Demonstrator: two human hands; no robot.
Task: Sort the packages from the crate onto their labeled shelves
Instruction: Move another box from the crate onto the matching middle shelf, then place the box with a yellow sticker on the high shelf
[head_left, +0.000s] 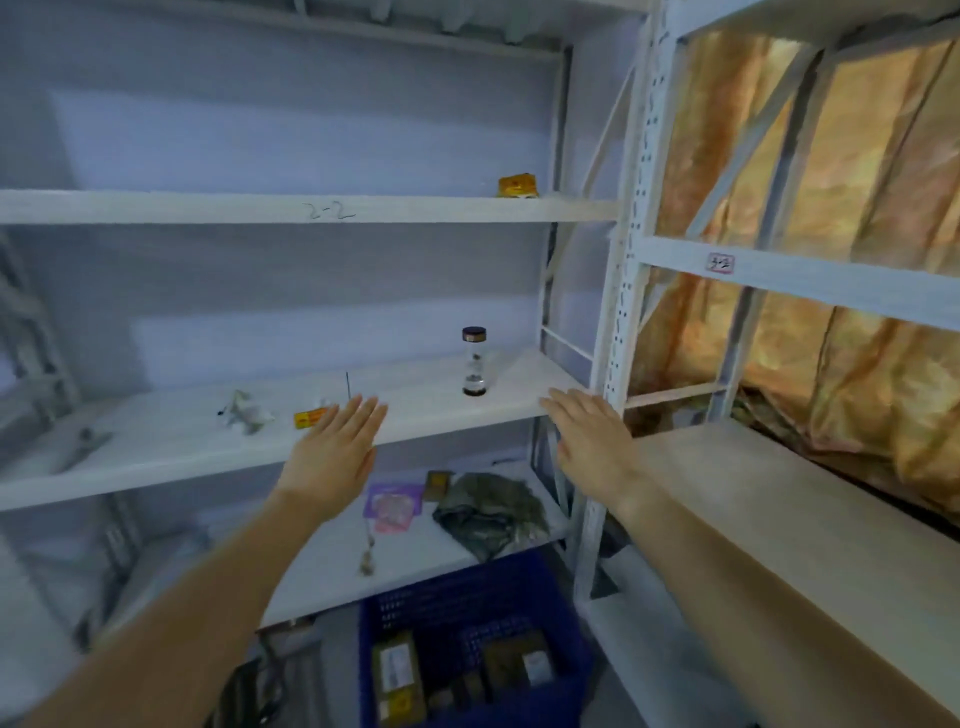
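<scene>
Now both my hands are raised in front of the white shelving with nothing in them. My left hand is flat, fingers stretched out and together, hovering at the front edge of the middle shelf. My right hand is just as flat and spread, at the right front corner of that same shelf, next to the perforated upright post; whether it touches the edge I cannot tell.

On the middle shelf stands a small clear jar with a dark lid, upright, towards the right. Just past my left fingertips lies a little yellow packet, and left of it a crumpled whitish bundle. Farther left rests a grey flat thing, too blurred to name.

One shelf up, marked by hand "2-2" on its front edge, holds an orange-yellow packet near its right end.

Below my hands, the lower shelf carries a purple and pink packet, a small brown box just beside it, and a rumpled grey-green bag.

At the bottom sits the blue crate, with several brown packages inside it.

To the right is a second rack with a small label on its beam, and gold-coloured wrapping behind it.
</scene>
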